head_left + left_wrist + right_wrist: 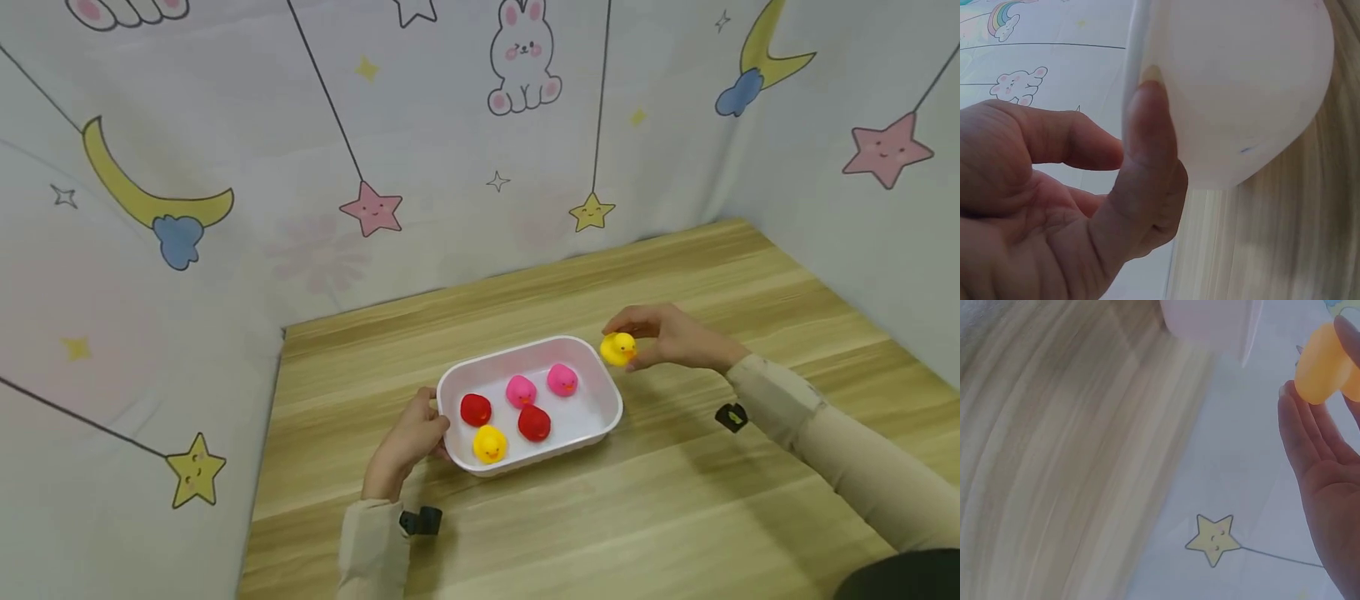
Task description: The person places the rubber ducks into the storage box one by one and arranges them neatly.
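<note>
A white plastic tray has two pink rubber ducks, two red rubber ducks and one yellow rubber duck in it. My left hand pinches the tray's left rim, and in the left wrist view its thumb and fingers lie on either side of the rim. Just beyond the tray's right end, my right hand holds another yellow rubber duck between thumb and fingers. That duck shows above the table in the right wrist view, partly cut off by the frame edge.
The wood-grain table extends around the tray. A white cloth printed with stars, moons and a rabbit hangs behind and along both sides. A small black device sits at the left wrist, another at the right. Something dark fills the lower right corner.
</note>
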A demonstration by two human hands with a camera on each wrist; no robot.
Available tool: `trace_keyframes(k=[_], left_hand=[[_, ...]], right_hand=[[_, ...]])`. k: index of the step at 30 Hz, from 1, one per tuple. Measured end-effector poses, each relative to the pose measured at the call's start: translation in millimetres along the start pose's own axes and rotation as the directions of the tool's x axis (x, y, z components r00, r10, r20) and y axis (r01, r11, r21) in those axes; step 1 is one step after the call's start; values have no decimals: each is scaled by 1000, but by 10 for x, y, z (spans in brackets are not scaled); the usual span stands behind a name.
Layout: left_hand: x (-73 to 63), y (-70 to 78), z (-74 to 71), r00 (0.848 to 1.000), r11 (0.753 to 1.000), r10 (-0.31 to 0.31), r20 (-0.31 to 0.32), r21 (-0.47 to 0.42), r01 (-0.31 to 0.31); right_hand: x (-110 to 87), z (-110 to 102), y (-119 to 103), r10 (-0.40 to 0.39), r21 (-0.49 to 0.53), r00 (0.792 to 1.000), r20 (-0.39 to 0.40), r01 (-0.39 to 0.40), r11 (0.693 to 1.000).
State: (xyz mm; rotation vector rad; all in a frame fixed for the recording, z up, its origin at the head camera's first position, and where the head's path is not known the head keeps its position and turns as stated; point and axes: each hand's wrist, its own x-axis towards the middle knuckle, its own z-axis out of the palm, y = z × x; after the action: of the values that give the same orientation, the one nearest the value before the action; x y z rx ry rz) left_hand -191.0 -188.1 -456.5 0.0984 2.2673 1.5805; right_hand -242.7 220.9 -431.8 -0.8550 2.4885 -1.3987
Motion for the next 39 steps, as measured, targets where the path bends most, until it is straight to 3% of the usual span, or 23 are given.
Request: trace_keyframes(k=[6,11,15,21,26,32,36,39], left_hand=[[-2,-12,2,1000,1000,0,-8,7,0],[9,-19,-4,1000,1000,9,-6,-3,-9],[13,-17,-16,1000,1000,-3,-18,4,3],[17,-10,-21,1000,1000,-4,-8,-1,4],[19,-9,-20,1000,1000,-11,-11,14,11],[2,0,-55,1000,1000,21,-5,11,-21],[-6,2,-61,1000,1000,22,3,3,-22],[-2,3,-59,1000,1000,24,12,-4,-24]], right_hand=[[119,69,-71,-14,29,996,83,12,1000],[288,145,-146,-55,-23,989,139,59,998],[421,224,-225,-44,-63,979,199,57,996],[514,409,-273,50,-154,940,337,3,988],[536,544,-320,71,-239,916,394,27,971],[603,694,-342,108,-387,877,468,93,917],[609,808,-308,118,-479,851,512,169,861],[604,865,-270,90,-544,842,531,258,798]])
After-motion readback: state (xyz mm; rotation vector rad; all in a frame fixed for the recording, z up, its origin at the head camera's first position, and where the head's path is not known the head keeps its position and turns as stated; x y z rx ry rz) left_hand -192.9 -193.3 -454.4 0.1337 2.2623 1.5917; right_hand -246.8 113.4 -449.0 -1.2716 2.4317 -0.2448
